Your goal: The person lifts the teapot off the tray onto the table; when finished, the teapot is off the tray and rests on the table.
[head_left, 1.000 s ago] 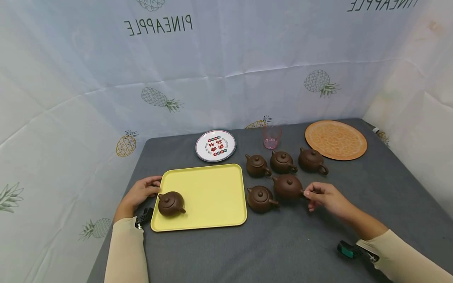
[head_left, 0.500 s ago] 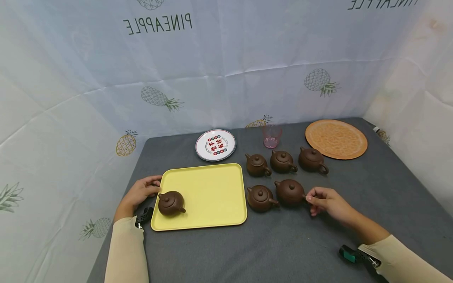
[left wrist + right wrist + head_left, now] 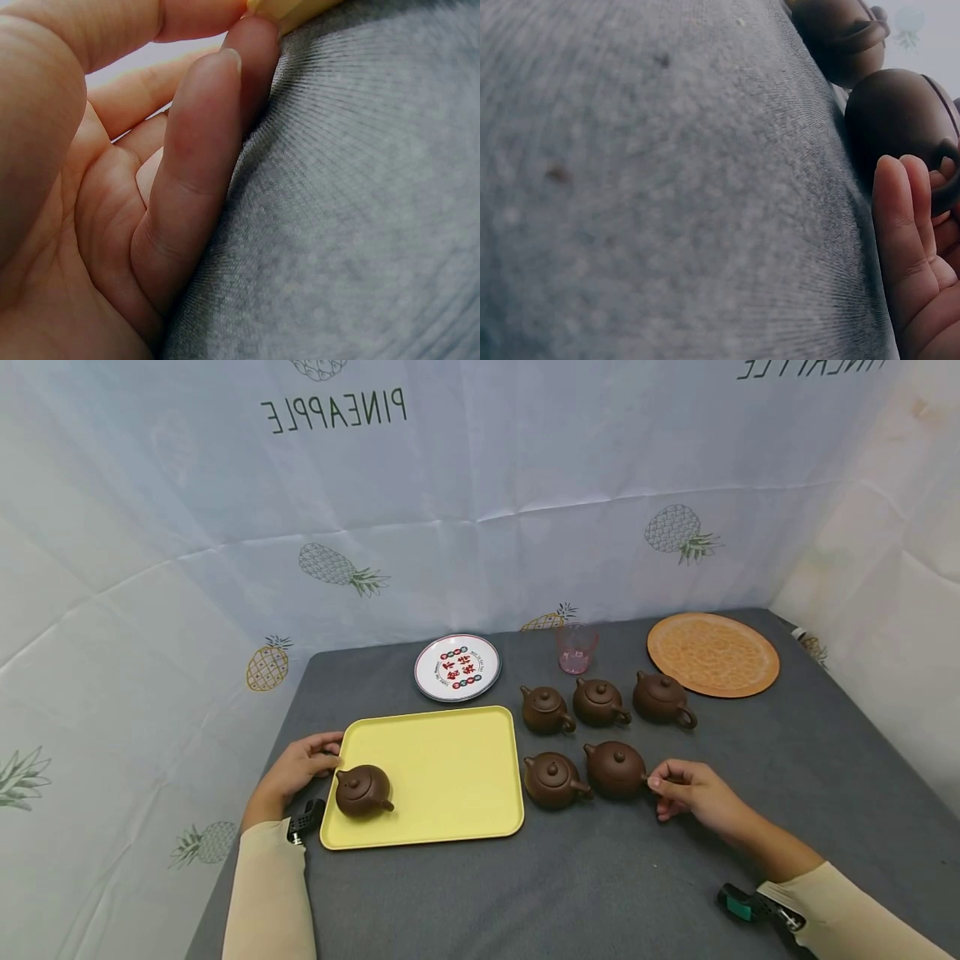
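Note:
My right hand (image 3: 693, 793) pinches the handle of a brown teapot (image 3: 617, 770), which stands upright at the near end of the group. In the right wrist view this teapot's rounded body (image 3: 900, 120) shows just beyond my fingertips, close over the cloth. A similar teapot (image 3: 552, 781) sits directly to its left, beside the tray. On the left, my left hand (image 3: 296, 768) holds the left edge of a yellow tray (image 3: 442, 768), thumb and fingertips at the rim. One brown teapot (image 3: 363, 791) rests on the tray's left part, spout pointing up and left.
Behind the front pair stand three more teapots: a left one (image 3: 545, 710), a middle one (image 3: 600, 702) and a right one (image 3: 663, 699). Farther back are a white plate (image 3: 456, 668), a pink glass (image 3: 576, 649) and a round orange-brown mat (image 3: 712, 656). Grey cloth (image 3: 487, 902) covers the table.
The teapot in my right hand has moved slightly toward me and right, away from the back row, mostly in the first half second. My left hand and the tray have stayed put.

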The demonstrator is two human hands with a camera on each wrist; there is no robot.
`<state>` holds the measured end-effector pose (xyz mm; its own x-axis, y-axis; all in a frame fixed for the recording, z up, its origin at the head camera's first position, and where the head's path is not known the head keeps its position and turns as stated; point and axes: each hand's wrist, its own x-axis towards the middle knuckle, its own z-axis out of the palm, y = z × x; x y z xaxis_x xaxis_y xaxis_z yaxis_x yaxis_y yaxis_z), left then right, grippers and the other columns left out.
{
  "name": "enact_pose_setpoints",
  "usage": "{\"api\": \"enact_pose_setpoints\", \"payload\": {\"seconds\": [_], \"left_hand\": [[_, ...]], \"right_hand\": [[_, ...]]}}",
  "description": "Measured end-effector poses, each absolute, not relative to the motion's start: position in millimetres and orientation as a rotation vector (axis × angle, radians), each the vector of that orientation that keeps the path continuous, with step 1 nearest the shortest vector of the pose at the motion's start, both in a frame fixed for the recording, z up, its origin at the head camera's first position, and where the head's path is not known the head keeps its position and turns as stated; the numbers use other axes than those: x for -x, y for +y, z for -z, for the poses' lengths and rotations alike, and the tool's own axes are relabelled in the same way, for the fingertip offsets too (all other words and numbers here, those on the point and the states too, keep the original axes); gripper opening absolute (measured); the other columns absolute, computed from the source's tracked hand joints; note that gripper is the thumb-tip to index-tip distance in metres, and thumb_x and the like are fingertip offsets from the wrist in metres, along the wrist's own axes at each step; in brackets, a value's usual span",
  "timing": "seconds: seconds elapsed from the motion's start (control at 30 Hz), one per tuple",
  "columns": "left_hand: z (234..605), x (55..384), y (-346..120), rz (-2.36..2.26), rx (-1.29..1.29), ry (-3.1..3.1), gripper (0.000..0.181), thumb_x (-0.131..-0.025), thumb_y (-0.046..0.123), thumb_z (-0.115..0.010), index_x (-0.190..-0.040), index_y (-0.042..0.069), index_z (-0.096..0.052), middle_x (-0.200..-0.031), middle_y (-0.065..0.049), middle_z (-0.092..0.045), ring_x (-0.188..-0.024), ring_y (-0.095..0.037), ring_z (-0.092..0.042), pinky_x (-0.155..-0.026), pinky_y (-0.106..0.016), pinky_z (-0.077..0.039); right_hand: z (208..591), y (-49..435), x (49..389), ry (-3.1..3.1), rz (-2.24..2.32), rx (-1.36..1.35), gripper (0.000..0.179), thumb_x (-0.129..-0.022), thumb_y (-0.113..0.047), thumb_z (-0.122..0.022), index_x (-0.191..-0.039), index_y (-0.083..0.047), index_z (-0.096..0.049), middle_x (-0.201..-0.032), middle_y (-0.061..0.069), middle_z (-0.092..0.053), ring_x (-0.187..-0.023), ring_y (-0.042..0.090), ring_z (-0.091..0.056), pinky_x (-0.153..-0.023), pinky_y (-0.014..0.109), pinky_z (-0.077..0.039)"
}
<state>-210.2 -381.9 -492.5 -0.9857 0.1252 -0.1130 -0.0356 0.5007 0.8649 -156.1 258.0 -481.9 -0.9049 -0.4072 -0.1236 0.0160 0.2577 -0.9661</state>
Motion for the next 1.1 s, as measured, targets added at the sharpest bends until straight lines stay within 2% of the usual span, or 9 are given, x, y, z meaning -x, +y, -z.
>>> {"api": "enact_pose_setpoints", "payload": {"seconds": [0.8,1.1], "left_hand": [[487.8,207.9,-380.0,-1.503,-0.073,2.566,0.053,-0.088,0.011,-0.071,-0.135,-0.005,-0.052,-0.105,-0.016,-0.060,-0.083,-0.011,-0.058,-0.068,-0.027,-0.049],[486.4,207.2,-379.6,-1.491,-0.073,2.574,0.054,-0.089,0.008,-0.070,-0.136,-0.007,-0.050,-0.105,-0.015,-0.061,-0.083,-0.011,-0.058,-0.068,-0.027,-0.049]], "right_hand": [[485.2,258.3,152.6,2.196,1.694,0.346,0.033,-0.101,-0.020,-0.056,-0.106,0.013,-0.056,-0.088,0.020,-0.054,-0.071,0.022,-0.061,-0.066,0.040,-0.055],[481.8,255.3,150.2,2.374,1.662,0.243,0.031,-0.098,-0.021,-0.062,-0.105,0.009,-0.061,-0.079,0.018,-0.058,-0.066,0.022,-0.060,-0.061,0.038,-0.055]]}}
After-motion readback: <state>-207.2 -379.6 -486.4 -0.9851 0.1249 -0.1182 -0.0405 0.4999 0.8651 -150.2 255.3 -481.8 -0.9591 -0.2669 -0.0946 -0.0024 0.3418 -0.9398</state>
